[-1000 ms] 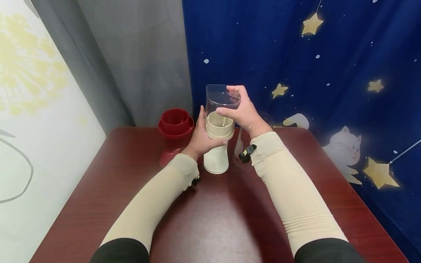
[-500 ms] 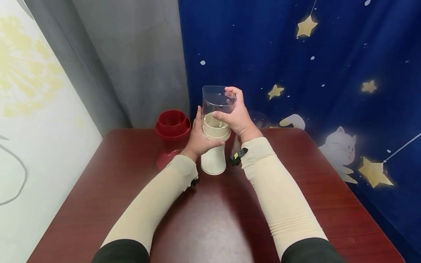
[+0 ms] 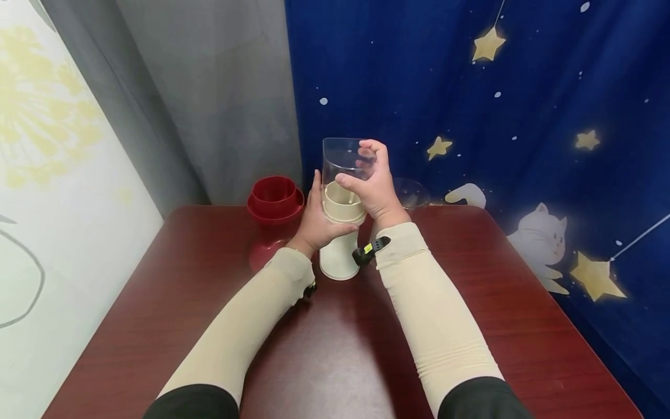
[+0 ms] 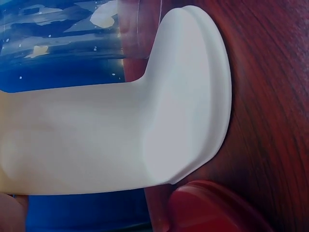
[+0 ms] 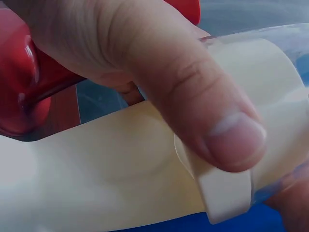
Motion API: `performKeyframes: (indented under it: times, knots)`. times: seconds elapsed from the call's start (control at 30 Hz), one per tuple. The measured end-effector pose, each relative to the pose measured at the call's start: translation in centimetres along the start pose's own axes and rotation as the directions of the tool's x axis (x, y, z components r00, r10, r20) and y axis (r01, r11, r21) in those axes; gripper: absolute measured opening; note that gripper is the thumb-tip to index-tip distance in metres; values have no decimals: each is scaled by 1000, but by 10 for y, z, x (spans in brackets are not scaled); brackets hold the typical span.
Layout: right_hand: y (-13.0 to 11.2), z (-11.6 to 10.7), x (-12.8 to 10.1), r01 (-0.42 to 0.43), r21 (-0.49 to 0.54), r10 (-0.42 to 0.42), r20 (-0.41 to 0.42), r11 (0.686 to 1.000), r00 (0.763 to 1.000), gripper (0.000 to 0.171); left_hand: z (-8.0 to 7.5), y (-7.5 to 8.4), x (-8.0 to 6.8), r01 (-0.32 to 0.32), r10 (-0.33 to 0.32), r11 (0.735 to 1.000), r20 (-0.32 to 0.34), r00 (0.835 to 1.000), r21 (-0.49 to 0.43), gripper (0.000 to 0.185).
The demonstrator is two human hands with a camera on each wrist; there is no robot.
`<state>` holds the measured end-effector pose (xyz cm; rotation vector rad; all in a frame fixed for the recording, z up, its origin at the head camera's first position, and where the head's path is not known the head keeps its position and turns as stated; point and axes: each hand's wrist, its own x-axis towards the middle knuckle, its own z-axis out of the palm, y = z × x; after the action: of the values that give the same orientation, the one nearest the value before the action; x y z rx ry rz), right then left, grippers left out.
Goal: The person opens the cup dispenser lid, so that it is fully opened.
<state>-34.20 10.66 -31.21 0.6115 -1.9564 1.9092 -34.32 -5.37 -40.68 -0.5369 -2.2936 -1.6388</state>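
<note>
A cream boot-shaped container (image 3: pixel 337 261) stands upright at the table's far side, its foot in profile in the left wrist view. My left hand (image 3: pixel 316 224) grips it just under the collar (image 3: pixel 342 210), and the left thumb (image 5: pixel 236 140) crosses the collar in the right wrist view. Over the collar sits a clear plastic cylinder (image 3: pixel 339 152), open at the top. My right hand (image 3: pixel 378 187) holds this cylinder from the right, thumb in front and fingers curled at its upper rim. The cylinder's far side is partly hidden by the right hand.
A red boot-shaped container (image 3: pixel 274 208) stands close to the left hand. Behind the right wrist is another clear container (image 3: pixel 410 193), mostly hidden. The dark red wooden table (image 3: pixel 314 361) ends just behind these things, against grey and blue curtains (image 3: pixel 398 75).
The right wrist and forearm have swung left and inward, with the right hand still around the clear cylinder. The left hand keeps its grip on the boot. The head view has shifted slightly.
</note>
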Motion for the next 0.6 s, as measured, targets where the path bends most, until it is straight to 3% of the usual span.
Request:
performKeyframes:
  times: [0.3,0.6]
  knots:
    - [-1,-2,3,-10,2,10,-11,1000,1000,78,1,-3,3,27,-27,1000,22,999,-14,144]
    - [-6,2,6,54,6,-54,5,999,999,76,-3,-3,1,30,-30,999,6,1000,-16,148]
